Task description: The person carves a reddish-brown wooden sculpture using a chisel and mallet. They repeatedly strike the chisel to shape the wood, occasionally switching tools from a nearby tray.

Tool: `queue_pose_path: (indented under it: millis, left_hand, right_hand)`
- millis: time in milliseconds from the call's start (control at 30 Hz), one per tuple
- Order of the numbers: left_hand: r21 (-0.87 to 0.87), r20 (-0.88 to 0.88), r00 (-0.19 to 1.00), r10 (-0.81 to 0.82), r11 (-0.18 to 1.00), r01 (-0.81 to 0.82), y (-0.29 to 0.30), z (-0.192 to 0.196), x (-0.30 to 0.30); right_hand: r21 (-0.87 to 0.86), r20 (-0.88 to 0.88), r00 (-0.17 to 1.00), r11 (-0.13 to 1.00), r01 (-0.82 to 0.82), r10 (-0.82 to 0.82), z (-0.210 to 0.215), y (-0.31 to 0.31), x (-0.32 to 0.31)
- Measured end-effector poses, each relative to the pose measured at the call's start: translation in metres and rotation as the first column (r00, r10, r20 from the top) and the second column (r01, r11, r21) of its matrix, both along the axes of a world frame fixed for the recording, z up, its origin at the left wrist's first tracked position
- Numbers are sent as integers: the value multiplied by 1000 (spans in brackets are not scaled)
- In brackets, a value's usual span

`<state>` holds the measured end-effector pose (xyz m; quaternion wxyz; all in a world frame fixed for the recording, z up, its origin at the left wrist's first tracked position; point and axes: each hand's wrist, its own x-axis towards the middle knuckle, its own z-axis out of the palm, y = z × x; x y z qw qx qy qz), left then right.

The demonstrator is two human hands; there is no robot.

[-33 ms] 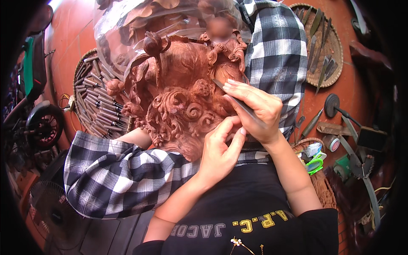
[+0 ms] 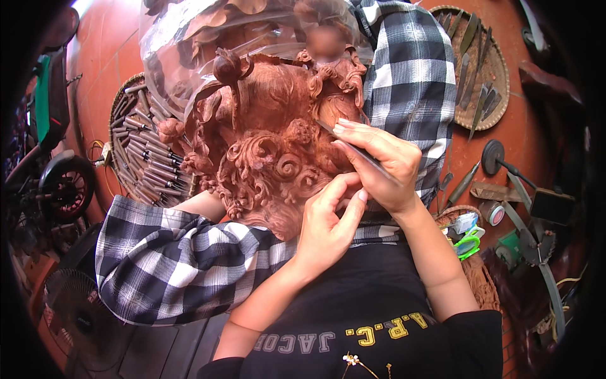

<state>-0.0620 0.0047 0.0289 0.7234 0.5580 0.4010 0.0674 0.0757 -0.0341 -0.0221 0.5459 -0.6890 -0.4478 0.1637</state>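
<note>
A reddish-brown wood carving [image 2: 268, 151] rests across my lap, dense with scrolls, leaves and small figures. My right hand [image 2: 385, 158] is closed around a thin, flat grey file [image 2: 366, 156]. The file's tip touches the carving near a groove right of its middle. Just below, my left hand [image 2: 328, 218] has its thumb and forefinger curled toward each other, close against the right palm. Whatever lies between those left fingers is hidden. Clear plastic sheeting [image 2: 170, 63] drapes over the carving's far part.
On the left, a round basket [image 2: 115, 120] holds many handled chisels [image 2: 161, 170]. At the far right, another basket [image 2: 503, 69] carries several files and blades. Green scissors [image 2: 468, 245] lie near my right elbow. A fan [image 2: 82, 316] stands at lower left.
My right hand has shifted very slightly to the right, along with the file. My left hand and the carving look unmoved.
</note>
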Motion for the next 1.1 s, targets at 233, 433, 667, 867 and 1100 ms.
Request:
queue_pose_path:
  millis: [233, 433, 667, 867, 1100]
  left_hand:
    - [-18, 12, 1000, 28, 999, -28, 1, -2, 7]
    - [-26, -7, 1000, -17, 1000, 17, 3, -4, 2]
    - [-90, -36, 997, -70, 994, 67, 10, 3, 5]
    - [-128, -59, 988, -142, 983, 133, 11, 2, 8]
    - [-131, -116, 983, -143, 983, 127, 14, 4, 17]
  right_hand:
    - [-17, -42, 999, 1000, -2, 2, -4, 4, 6]
    - [-12, -23, 998, 998, -60, 60, 4, 3, 11]
    - [-39, -620, 784, 999, 23, -42, 24, 0, 36]
    - [-65, -797, 595, 964, -257, 105, 2, 0, 68]
    - [-59, -498, 860, 986, -158, 108, 10, 2, 50]
